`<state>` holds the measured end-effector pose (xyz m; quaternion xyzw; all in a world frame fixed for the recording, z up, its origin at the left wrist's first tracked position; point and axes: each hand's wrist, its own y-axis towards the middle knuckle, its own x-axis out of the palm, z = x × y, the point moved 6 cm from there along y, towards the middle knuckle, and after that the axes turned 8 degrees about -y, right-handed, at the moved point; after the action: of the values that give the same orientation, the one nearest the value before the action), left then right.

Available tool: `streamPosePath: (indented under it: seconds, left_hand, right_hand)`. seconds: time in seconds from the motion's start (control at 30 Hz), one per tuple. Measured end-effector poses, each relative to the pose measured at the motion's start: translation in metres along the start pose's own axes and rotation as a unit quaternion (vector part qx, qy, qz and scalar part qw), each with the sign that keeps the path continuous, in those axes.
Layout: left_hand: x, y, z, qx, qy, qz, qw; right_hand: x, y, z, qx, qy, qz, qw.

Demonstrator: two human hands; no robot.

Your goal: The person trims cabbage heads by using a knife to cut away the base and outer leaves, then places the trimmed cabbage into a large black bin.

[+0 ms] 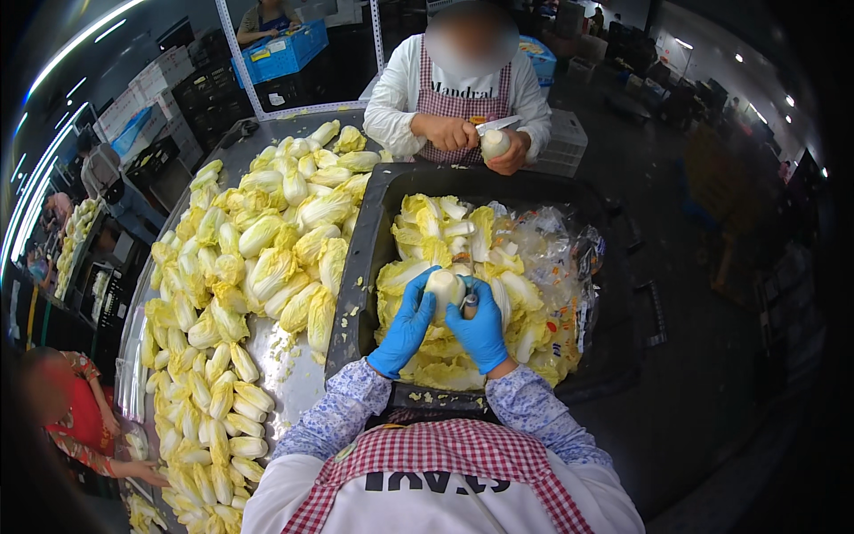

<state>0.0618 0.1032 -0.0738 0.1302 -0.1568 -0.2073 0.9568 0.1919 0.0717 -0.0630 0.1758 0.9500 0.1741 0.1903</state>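
Both my hands wear blue gloves and meet above a black plastic bin (351,294). My left hand (408,328) holds a trimmed napa cabbage (445,288), its pale cut base facing up. Against its right side, my right hand (482,330) grips a knife handle (470,307); the blade is hard to make out among the leaves. Loose yellow-white cabbage leaves (427,230) fill much of the bin below. Crumpled clear plastic bags (544,250) lie along its right side.
To the left, a metal table (283,357) bears a large heap of napa cabbages (267,233). Across the bin, a person (460,100) in a checked apron holds a knife (497,123) and another cabbage (495,143). A person in red (83,414) reaches towards the table at lower left.
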Motion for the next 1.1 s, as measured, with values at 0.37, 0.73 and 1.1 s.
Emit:
streamPosePath:
  seconds: [0.37,0.73,1.1]
  left_hand:
    - [-0.012,-0.001,0.011,-0.111,-0.176,0.003,0.978]
    - [0.008,-0.004,0.015,-0.091,-0.129,-0.154,0.975]
    - [0.017,-0.012,0.018,-0.141,-0.165,-0.204,0.954]
  right_hand:
    - [-0.008,0.008,0.020,0.110,-0.037,-0.018,0.993]
    - [0.000,-0.006,-0.005,0.014,0.160,-0.175,0.971]
    - [-0.004,-0.009,-0.022,-0.042,0.095,-0.163,0.981]
